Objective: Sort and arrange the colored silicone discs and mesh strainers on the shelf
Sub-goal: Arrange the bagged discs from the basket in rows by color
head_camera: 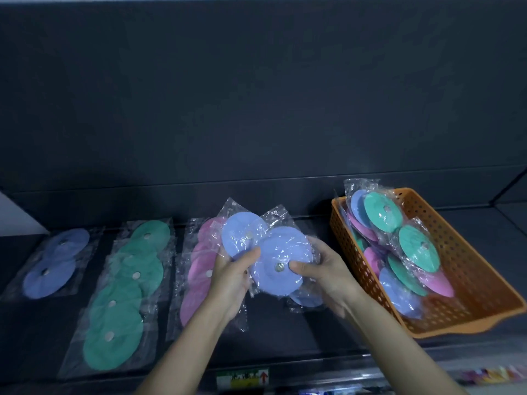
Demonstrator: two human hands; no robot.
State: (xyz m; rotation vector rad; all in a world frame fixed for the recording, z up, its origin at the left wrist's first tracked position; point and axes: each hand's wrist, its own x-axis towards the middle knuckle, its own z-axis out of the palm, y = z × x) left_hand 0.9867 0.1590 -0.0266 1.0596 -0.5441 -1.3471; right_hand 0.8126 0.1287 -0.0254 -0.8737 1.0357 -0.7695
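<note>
Two blue silicone discs in clear bags are held above the dark shelf (271, 334). My left hand (231, 277) grips the upper blue disc (241, 233). My right hand (322, 273) pinches the lower blue disc (281, 269), thumb near its metal centre. Another bagged blue disc (306, 297) lies under my right hand. Sorted rows lie flat to the left: blue discs (54, 265), green discs (122, 297), pink discs (201, 266). No mesh strainers are visible.
An orange perforated basket (462, 269) at the right of the shelf holds several mixed bagged discs in green, blue and pink. A dark back panel rises behind the shelf. A label strip (242, 379) runs along the front edge.
</note>
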